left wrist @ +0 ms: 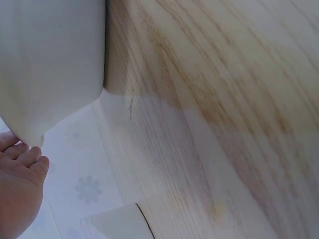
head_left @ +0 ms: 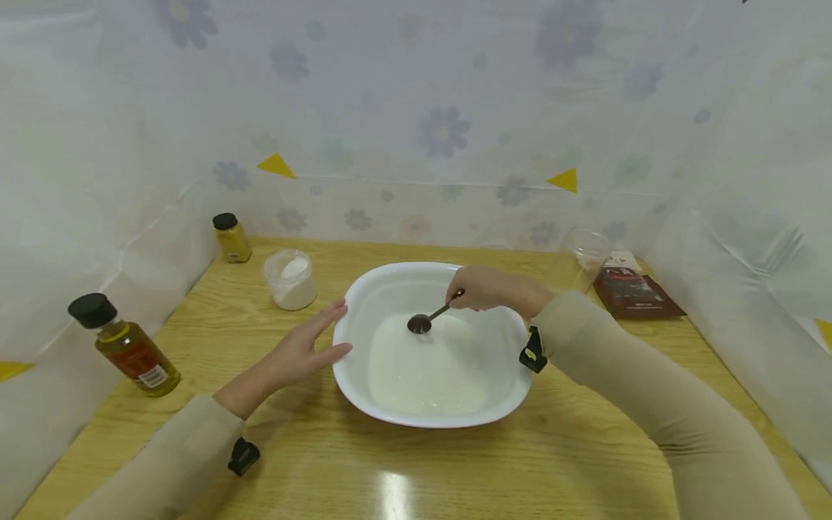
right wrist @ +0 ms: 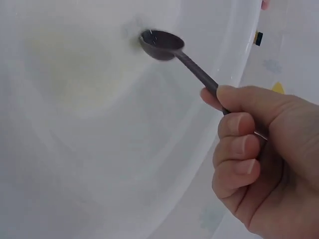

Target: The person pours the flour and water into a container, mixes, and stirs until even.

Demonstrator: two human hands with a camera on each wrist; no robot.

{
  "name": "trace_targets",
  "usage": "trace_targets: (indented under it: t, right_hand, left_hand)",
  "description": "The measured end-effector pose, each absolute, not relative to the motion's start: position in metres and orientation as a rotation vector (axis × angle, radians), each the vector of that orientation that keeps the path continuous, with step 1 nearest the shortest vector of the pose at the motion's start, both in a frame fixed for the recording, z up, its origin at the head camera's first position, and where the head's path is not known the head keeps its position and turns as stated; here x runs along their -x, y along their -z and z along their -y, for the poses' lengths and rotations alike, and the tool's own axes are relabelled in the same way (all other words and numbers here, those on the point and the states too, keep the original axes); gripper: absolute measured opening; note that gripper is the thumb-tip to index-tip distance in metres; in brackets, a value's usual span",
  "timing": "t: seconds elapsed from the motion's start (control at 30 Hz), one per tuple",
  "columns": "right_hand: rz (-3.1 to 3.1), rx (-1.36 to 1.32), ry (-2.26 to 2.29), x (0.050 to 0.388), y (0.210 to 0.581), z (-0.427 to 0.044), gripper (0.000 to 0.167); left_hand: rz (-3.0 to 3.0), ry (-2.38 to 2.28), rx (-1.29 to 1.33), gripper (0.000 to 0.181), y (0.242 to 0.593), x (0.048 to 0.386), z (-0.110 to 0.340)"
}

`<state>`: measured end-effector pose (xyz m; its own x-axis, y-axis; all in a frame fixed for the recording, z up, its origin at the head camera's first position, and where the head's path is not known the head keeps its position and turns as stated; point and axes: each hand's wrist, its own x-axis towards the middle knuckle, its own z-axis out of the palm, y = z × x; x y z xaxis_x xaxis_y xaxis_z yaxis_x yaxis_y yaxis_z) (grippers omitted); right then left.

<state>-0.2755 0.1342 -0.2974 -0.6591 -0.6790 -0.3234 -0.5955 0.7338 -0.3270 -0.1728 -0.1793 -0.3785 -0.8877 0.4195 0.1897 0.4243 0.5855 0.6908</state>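
A white oval basin (head_left: 432,421) stands mid-table with a pale, milky liquid (head_left: 429,375) in its bottom. My right hand (head_left: 484,289) pinches the handle of a small dark measuring spoon (head_left: 419,324) between thumb and fingers. In the right wrist view, the bowl of that spoon (right wrist: 162,45) is tilted low over the liquid. Whether it touches the surface, I cannot tell. Against the basin's left rim rests my left hand (head_left: 299,354), thumb and fingers spread; the left wrist view shows its fingertips (left wrist: 37,154) at the rim's edge.
Left of the basin is a clear tub of white powder (head_left: 292,285). Farther left stand a yellow jar with a black lid (head_left: 232,238) and an oil bottle (head_left: 136,354). Back right, a transparent container (head_left: 588,249) and a dark red packet (head_left: 633,292) sit near the floral sheeting (head_left: 442,133).
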Motion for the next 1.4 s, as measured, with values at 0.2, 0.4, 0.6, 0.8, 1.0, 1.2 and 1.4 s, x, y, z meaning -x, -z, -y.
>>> trace_targets:
  t: [0.2, 0.4, 0.6, 0.8, 1.0, 1.2, 1.4]
  right_hand:
    - [-2.541, 1.08, 0.287, 0.274, 0.31, -0.112, 0.019]
    - [-2.432, 1.08, 0.351, 0.262, 0.309, -0.096, 0.021]
    - [-2.226, 1.041, 0.305, 0.247, 0.301, -0.099, 0.016]
    - [-2.137, 0.953, 0.216, 0.246, 0.293, -0.127, 0.015]
    - [-2.382, 1.076, 0.133, 0.261, 0.285, -0.169, 0.016]
    - [-2.54, 1.051, 0.103, 0.262, 0.277, -0.195, 0.017]
    - [-2.348, 1.008, 0.1, 0.245, 0.274, -0.189, 0.019]
  left_hand:
    - [2.8, 1.222, 0.735, 0.071, 0.379, 0.172, 0.179]
    - [2.803, 1.234, 0.732, 0.071, 0.379, 0.171, 0.179]
    - [2.797, 1.228, 0.744, 0.07, 0.379, 0.171, 0.178]
    - [2.798, 1.22, 0.746, 0.071, 0.38, 0.173, 0.179]
    - [2.807, 1.216, 0.741, 0.071, 0.378, 0.173, 0.179]
    - [2.81, 1.221, 0.736, 0.071, 0.376, 0.171, 0.178]
    - [2.808, 1.217, 0.738, 0.071, 0.377, 0.172, 0.179]
